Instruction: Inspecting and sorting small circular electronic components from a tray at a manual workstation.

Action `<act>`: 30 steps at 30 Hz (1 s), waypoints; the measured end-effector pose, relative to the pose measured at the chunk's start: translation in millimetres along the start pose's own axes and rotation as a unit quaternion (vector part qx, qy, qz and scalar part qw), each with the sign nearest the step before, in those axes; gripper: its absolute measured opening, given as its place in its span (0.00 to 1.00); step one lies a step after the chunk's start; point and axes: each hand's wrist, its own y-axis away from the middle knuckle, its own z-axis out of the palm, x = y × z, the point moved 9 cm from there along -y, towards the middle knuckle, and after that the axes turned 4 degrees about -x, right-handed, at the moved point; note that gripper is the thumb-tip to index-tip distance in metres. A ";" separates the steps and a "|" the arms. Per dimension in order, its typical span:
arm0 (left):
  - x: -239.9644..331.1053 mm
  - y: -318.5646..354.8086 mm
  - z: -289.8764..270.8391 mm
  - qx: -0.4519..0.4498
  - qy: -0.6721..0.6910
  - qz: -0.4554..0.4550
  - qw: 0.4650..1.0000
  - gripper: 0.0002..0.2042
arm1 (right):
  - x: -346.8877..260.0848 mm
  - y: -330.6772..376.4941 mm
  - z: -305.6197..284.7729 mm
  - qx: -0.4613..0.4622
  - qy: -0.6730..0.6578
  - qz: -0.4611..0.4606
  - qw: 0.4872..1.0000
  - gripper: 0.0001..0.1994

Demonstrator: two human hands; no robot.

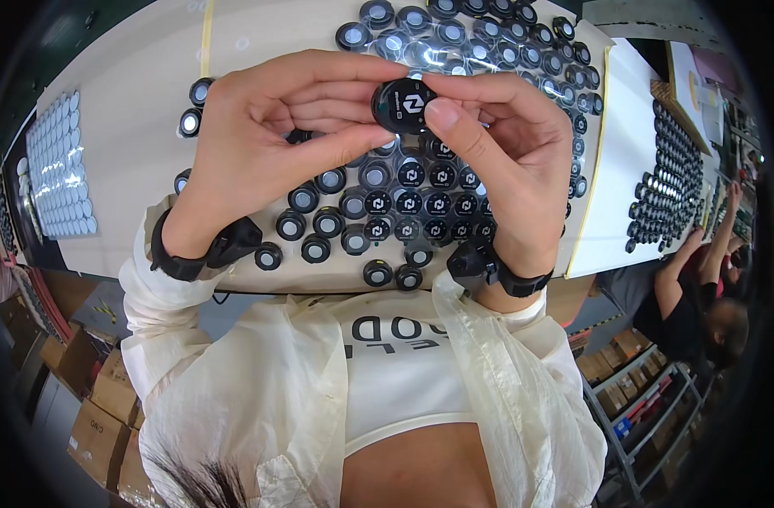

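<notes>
Both of my hands hold one small round black cap with a white emblem on its face, raised above the table. My left hand pinches it from the left with thumb and fingertips. My right hand grips it from the right, thumb pressed on its edge. Each wrist carries a black band with a small black device. Directly below the hands lie several rows of similar black round parts, some showing the emblem, others a pale centre.
A light work table holds more black round parts at the top and a tray of pale discs at left. To the right is another table with black parts and a seated person. Cardboard boxes stand lower left.
</notes>
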 end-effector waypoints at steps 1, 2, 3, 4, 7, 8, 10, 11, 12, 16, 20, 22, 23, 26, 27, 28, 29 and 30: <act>0.6 -0.1 0.2 0.000 0.000 0.000 1.000 0.20 | -0.5 0.2 -0.1 0.000 0.000 0.000 1.000 0.10; 1.9 -0.4 0.9 -0.003 -0.012 0.002 1.000 0.21 | -0.7 0.4 -0.3 -0.001 0.012 0.004 1.000 0.10; 2.9 -0.7 1.6 -0.006 -0.024 0.004 1.000 0.22 | -0.6 0.6 -0.7 -0.002 0.023 0.007 1.000 0.10; 2.8 -0.6 2.2 -0.007 -0.024 0.003 1.000 0.22 | 0.0 0.8 -1.9 -0.002 0.023 0.007 1.000 0.10; 1.3 -0.8 2.1 0.003 -0.014 -0.005 1.000 0.23 | 1.9 1.0 -2.2 -0.009 0.040 0.006 0.999 0.09; 1.5 -0.9 2.4 0.003 -0.019 -0.007 1.000 0.23 | 2.1 1.2 -2.5 0.000 0.032 0.004 0.999 0.09; 1.9 -0.9 3.7 0.004 -0.025 -0.008 1.000 0.23 | 1.6 1.6 -2.7 0.010 0.025 0.002 1.000 0.09; 4.2 -0.6 4.2 0.010 -0.026 0.004 1.000 0.22 | 0.3 1.9 -3.0 0.014 0.042 0.001 0.999 0.09; 6.6 0.2 4.2 0.015 -0.027 0.016 0.999 0.22 | -0.9 2.4 -3.1 0.019 0.059 -0.001 0.998 0.09; 4.9 1.5 4.4 0.020 -0.071 0.019 0.997 0.21 | 2.2 3.6 -0.3 0.046 0.078 -0.012 0.996 0.09; 9.5 2.4 3.2 0.054 -0.130 0.033 0.989 0.20 | 0.9 7.1 -1.0 0.080 0.129 -0.050 0.987 0.09; 10.1 1.6 3.5 0.052 -0.147 0.029 0.987 0.20 | -1.6 6.3 -1.1 0.086 0.162 -0.068 0.981 0.10; 8.5 0.8 3.9 0.047 -0.155 0.018 0.987 0.20 | -4.8 6.0 -0.3 0.087 0.193 -0.084 0.974 0.09; 3.1 -3.1 2.9 0.037 -0.163 0.014 0.986 0.19 | -7.9 3.6 2.9 0.099 0.241 -0.125 0.957 0.08; 1.1 -5.3 2.9 0.031 -0.163 0.021 0.986 0.19 | -10.7 4.1 3.1 0.111 0.257 -0.149 0.949 0.06; -2.2 -7.3 2.0 0.031 -0.163 0.021 0.986 0.19 | -9.7 3.3 2.3 0.111 0.257 -0.149 0.948 0.06; -3.4 -9.0 0.4 0.036 -0.154 0.033 0.987 0.19 | -8.3 2.3 1.3 0.110 0.254 -0.145 0.950 0.06; -2.9 -10.2 -0.8 0.042 -0.145 0.046 0.987 0.18 | -7.5 1.8 0.1 0.108 0.251 -0.142 0.951 0.06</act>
